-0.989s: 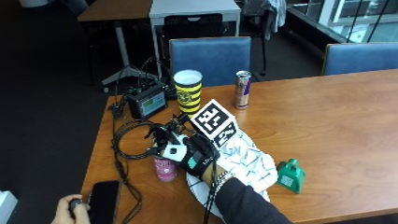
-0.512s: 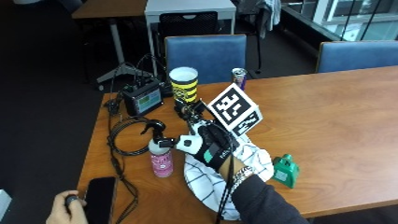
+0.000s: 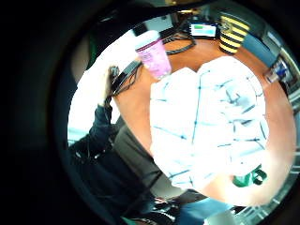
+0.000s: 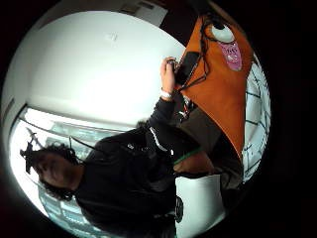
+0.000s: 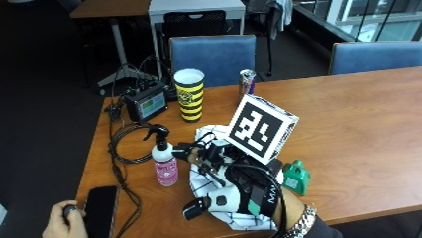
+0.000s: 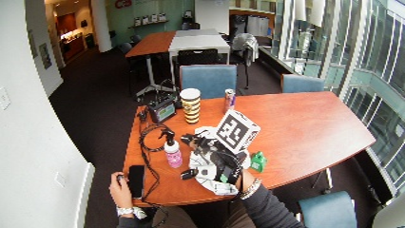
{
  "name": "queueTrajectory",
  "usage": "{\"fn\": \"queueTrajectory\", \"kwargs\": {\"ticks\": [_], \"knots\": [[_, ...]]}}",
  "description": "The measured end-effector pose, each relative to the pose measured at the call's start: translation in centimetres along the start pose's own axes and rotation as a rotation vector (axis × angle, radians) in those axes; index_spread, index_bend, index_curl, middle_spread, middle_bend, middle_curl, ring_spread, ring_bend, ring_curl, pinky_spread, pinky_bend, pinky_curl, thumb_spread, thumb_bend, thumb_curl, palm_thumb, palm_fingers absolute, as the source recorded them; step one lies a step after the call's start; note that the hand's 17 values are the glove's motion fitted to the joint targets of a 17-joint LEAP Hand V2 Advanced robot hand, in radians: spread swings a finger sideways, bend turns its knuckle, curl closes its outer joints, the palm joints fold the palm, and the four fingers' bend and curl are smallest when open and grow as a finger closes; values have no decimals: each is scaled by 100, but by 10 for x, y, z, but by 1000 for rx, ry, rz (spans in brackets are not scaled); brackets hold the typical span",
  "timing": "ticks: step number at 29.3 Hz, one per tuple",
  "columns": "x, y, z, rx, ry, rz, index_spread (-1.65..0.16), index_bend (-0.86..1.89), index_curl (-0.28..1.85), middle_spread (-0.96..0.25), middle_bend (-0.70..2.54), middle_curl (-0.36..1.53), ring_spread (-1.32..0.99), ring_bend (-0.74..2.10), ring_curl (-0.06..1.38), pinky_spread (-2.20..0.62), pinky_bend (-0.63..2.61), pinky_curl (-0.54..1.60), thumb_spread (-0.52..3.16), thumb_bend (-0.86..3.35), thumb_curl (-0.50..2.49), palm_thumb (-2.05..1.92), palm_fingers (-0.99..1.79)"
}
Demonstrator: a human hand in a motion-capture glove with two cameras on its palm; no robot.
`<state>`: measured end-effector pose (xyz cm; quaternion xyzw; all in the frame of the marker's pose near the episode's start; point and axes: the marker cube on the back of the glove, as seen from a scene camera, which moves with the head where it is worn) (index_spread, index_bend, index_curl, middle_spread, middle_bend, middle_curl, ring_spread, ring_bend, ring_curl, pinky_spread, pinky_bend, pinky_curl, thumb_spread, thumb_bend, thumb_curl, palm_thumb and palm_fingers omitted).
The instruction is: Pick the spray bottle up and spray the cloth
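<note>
A: Where is the spray bottle (image 5: 164,160)?

B: Left of centre in the outside view, upright on the wooden table (image 5: 369,134), pink body with a black trigger head. It stands just beside the left edge of the cloth (image 5: 210,191), inside a loop of black cable (image 5: 125,148).

A: And the gloved right hand (image 5: 231,183)?

B: Lower centre of the frame, above the white checked cloth, fingers reaching toward the bottle. It holds nothing; the fingers look relaxed and apart, and a gap shows between the fingertips and the bottle.

A: What else is on the table?

B: 1 yellow-and-black striped cup (image 5: 189,95) in the upper middle, 1 drink can (image 5: 246,82) to its right, 1 small screen device (image 5: 146,102) to its left, and 1 green object (image 5: 296,177) right of the cloth.

A: The other hand?

B: The bare left hand (image 5: 65,225) sits in the lower left corner, beside a dark phone (image 5: 100,210).
</note>
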<state>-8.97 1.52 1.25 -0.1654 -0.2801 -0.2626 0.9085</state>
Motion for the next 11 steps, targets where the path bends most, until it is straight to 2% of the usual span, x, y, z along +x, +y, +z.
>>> {"fn": "queueTrajectory", "kwargs": {"ticks": [5,11], "knots": [[-28,14,4,-60,72,-83,-39,18,31,-4,19,38,-1,26,35,25,33,33,101,-3,36,53,30],[-46,29,15,-77,141,-105,-41,18,31,-6,18,37,-1,25,34,25,30,33,103,-3,35,52,33]]}}
